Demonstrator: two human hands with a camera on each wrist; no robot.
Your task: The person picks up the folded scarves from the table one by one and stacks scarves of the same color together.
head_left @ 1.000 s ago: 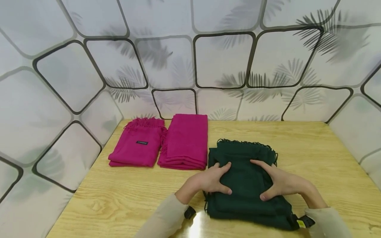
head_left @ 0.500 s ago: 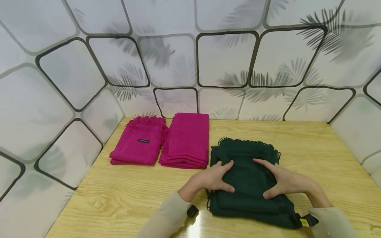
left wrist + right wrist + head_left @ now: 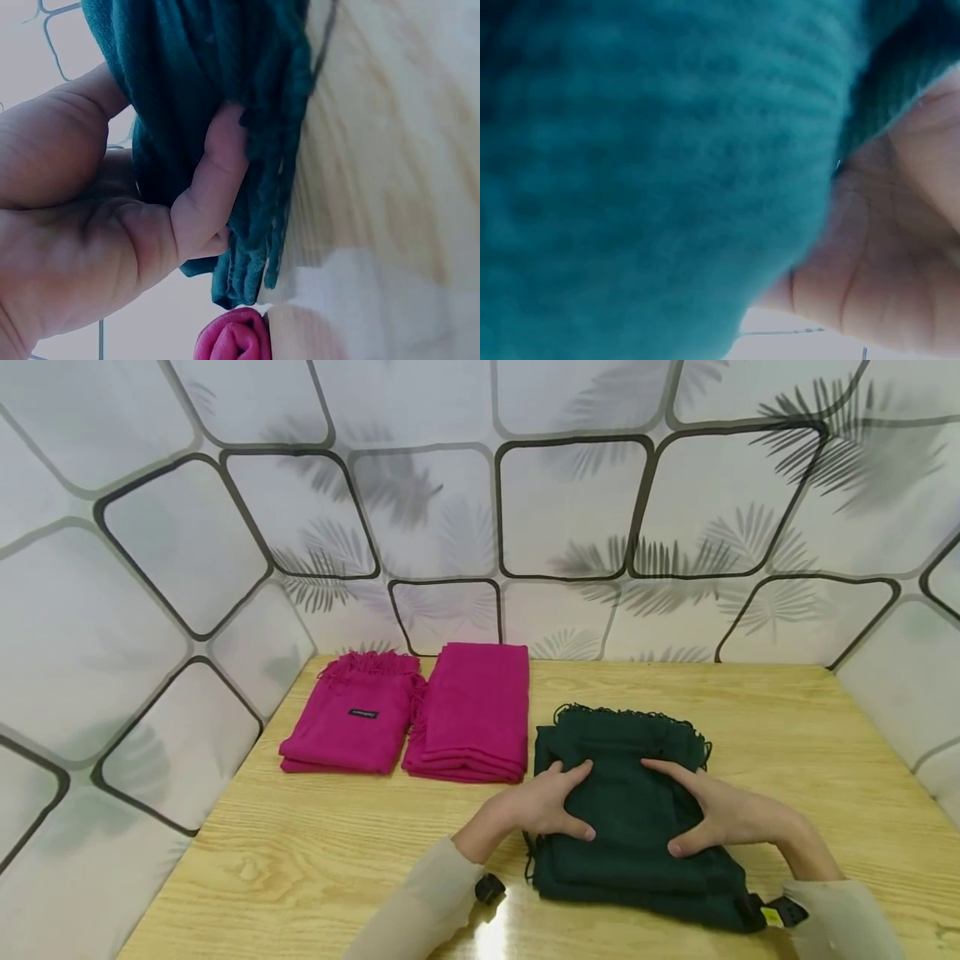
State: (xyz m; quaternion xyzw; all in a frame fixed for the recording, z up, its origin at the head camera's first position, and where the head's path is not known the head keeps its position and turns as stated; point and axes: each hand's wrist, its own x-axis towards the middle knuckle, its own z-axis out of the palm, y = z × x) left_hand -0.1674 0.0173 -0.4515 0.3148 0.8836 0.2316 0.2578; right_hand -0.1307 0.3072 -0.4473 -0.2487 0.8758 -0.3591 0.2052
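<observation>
A dark green folded scarf point(image 3: 626, 814) with a fringed edge lies on the table in the head view, right of the middle. My left hand point(image 3: 536, 803) grips its left side, the thumb resting on top. In the left wrist view the little finger point(image 3: 214, 169) bends against the fringed folds. On the scarf's right side my right hand point(image 3: 738, 814) holds on with its thumb and index finger spread over the top. Green cloth fills most of the right wrist view, beside the palm point(image 3: 877, 255); the fingertips there are hidden.
Two folded magenta scarves lie side by side at the back left: a labelled one point(image 3: 348, 727) with fringe at its far end, and a taller one point(image 3: 480, 710). A patterned curtain point(image 3: 570, 510) encloses the wooden table point(image 3: 300, 860) at the back and sides.
The head view has shifted slightly, so everything appears a little more to the right. Both hands keep the same hold on the green scarf, which stays in place on the table.
</observation>
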